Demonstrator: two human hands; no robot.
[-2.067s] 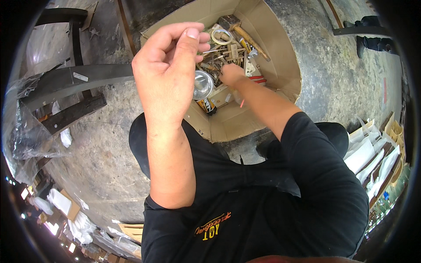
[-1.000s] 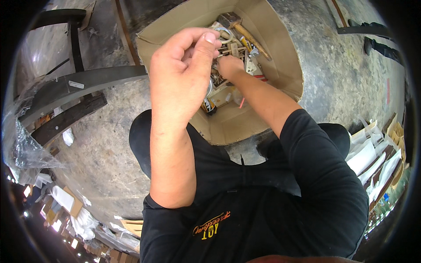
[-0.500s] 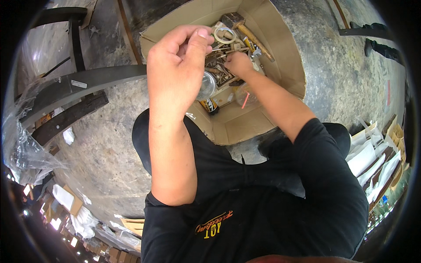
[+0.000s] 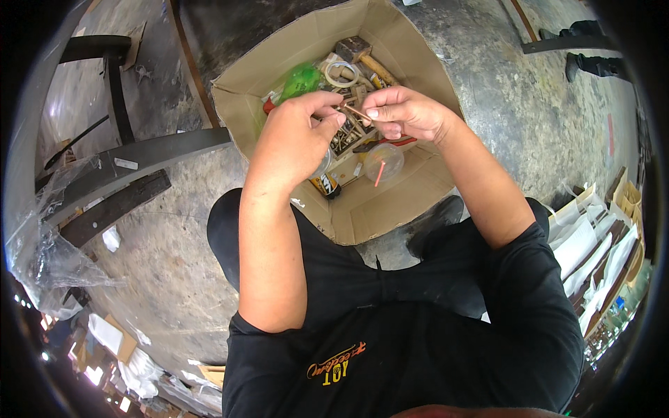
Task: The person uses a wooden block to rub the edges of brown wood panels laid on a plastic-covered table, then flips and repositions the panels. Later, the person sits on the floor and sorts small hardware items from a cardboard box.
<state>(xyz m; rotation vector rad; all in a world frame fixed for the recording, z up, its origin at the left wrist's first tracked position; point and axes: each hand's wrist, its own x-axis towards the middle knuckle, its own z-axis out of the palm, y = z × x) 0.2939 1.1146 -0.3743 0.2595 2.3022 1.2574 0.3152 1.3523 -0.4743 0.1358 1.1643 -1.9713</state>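
Both my hands are raised over an open cardboard box (image 4: 369, 212). My right hand (image 4: 411, 115) pinches a short, thin copper-coloured rod (image 4: 358, 112) between thumb and fingers; its exact kind is too small to tell. Close beside the rod's far end, my left hand (image 4: 296, 136) has its thumb and fingers drawn together. What that hand holds, if anything, cannot be made out. Beneath them lie a mallet with a wooden handle (image 4: 354, 49), a tape roll (image 4: 341, 74), a green plastic bottle (image 4: 300, 80), and several small metal pieces, partly hidden by my hands.
A clear plastic cup with a red straw (image 4: 385, 164) and a dark bottle with a yellow label (image 4: 325, 185) lie in the box's near part. Dark curved beams (image 4: 167, 148) stand at the left. Wrapped panels (image 4: 592, 251) lean at the right; another person's legs (image 4: 592, 66) show far right.
My right hand has come up out of the box with the thin rod. My left hand has lowered toward it, and the green bottle now shows.
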